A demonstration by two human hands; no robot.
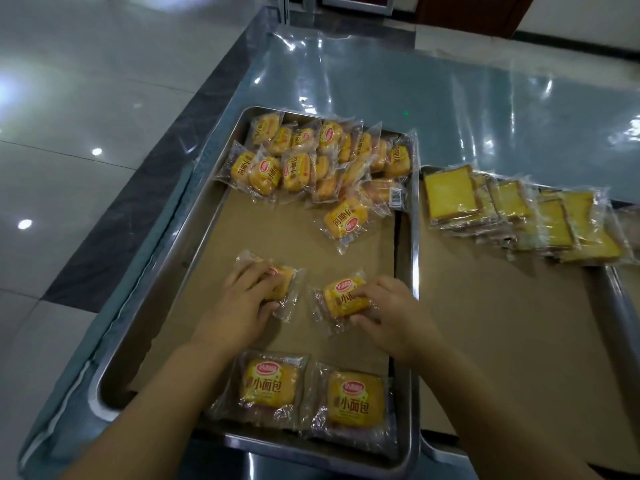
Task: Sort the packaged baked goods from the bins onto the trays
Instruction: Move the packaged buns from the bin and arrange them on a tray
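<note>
A steel tray (145, 306) lined with brown paper holds yellow packaged small breads. My left hand (239, 303) grips one bread packet (282, 277) in the tray's middle. Just to the right, my right hand (391, 313) holds another bread packet (343, 299). Two packets lie flat at the tray's near edge: one on the left (268, 384), one on the right (355, 398). A single packet (346, 218) lies further back. A heap of several packets (311, 161) fills the tray's far end.
A second paper-lined tray (502, 323) sits to the right, with several wrapped toast slices (519, 213) fanned along its far side. Both trays rest on a counter under clear plastic film (415, 84). Tiled floor (69, 133) lies beyond the counter's left edge.
</note>
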